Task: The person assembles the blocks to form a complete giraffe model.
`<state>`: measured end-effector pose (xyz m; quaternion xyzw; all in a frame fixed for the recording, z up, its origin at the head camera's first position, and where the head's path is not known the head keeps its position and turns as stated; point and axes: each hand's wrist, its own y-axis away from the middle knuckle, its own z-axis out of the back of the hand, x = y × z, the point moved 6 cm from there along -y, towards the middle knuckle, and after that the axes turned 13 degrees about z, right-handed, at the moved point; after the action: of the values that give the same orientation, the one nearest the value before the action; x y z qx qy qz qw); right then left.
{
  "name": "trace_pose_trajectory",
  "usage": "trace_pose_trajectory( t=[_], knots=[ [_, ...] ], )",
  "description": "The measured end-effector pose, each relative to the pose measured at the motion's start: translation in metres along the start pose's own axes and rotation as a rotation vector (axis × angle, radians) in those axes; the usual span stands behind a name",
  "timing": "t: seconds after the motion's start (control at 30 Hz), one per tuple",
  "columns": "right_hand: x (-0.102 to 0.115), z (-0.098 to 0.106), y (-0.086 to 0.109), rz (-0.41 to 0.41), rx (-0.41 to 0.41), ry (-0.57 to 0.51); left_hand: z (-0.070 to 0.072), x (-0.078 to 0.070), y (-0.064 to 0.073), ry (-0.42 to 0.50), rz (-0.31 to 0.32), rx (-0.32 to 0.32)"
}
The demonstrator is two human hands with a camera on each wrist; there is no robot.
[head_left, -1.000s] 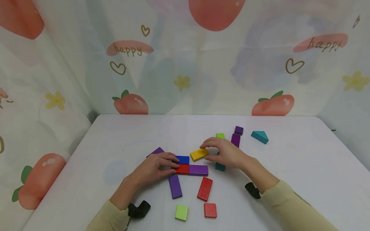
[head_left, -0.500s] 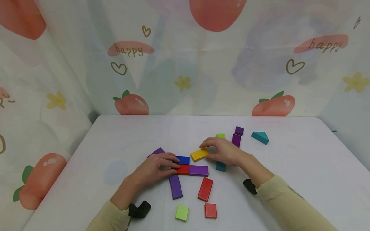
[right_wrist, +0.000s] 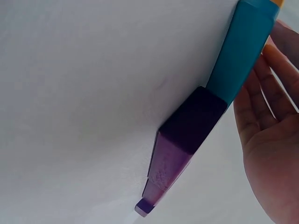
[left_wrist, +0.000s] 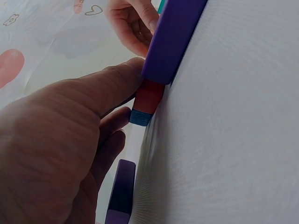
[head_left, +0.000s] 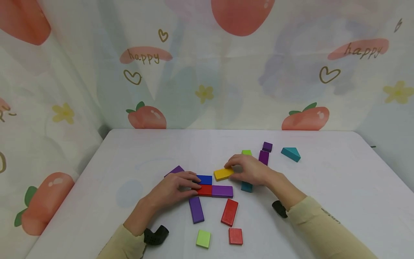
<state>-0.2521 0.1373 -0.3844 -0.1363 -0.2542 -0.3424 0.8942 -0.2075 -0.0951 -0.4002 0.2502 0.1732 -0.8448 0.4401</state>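
My right hand (head_left: pixel 251 168) pinches a yellow block (head_left: pixel 222 174) between thumb and fingers, just right of a blue block (head_left: pixel 204 180). A red block (head_left: pixel 205 190) lies against the blue one's near side, with a purple block (head_left: pixel 222 191) end to end on its right. My left hand (head_left: pixel 171 186) rests its fingertips on the left ends of the blue and red blocks. In the left wrist view its thumb is extended beside the red block (left_wrist: pixel 148 95). A teal block (head_left: pixel 247 186) is partly hidden beneath my right hand; more of this teal block (right_wrist: pixel 245 49) shows in the right wrist view.
Nearer me lie another purple block (head_left: pixel 196 209), two red blocks, one long (head_left: pixel 229 212) and one short (head_left: pixel 235 236), and a lime block (head_left: pixel 203 239). Dark purple blocks (head_left: pixel 263 157) and a teal triangle (head_left: pixel 291 154) lie farther right. A patterned cloth (head_left: pixel 226 90) hangs behind the table.
The yellow block has turned slightly in my right hand and now lies more level with the blue block. My right forearm has shifted a little left; my left hand stays put.
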Motion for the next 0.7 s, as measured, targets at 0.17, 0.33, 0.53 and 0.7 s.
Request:
trace_pose_trajectory(
  t=[0.17, 0.33, 0.53, 0.7],
  knots=[
    [-0.0003, 0.0012, 0.0022, -0.002, -0.003, -0.003, -0.0004, 0.0004, -0.0001, -0.003, 0.003, 0.000],
    [-0.0008, 0.0010, 0.0015, 0.000, 0.004, -0.002, 0.0000, 0.0001, 0.0004, 0.002, -0.006, -0.001],
    [0.0005, 0.0014, 0.0009, -0.007, 0.010, -0.008, 0.0003, -0.0002, 0.0004, 0.004, -0.007, -0.001],
    [0.0015, 0.0012, 0.0020, -0.010, 0.009, -0.021, 0.0000, 0.0001, 0.0005, 0.001, -0.004, -0.003]
  ],
)
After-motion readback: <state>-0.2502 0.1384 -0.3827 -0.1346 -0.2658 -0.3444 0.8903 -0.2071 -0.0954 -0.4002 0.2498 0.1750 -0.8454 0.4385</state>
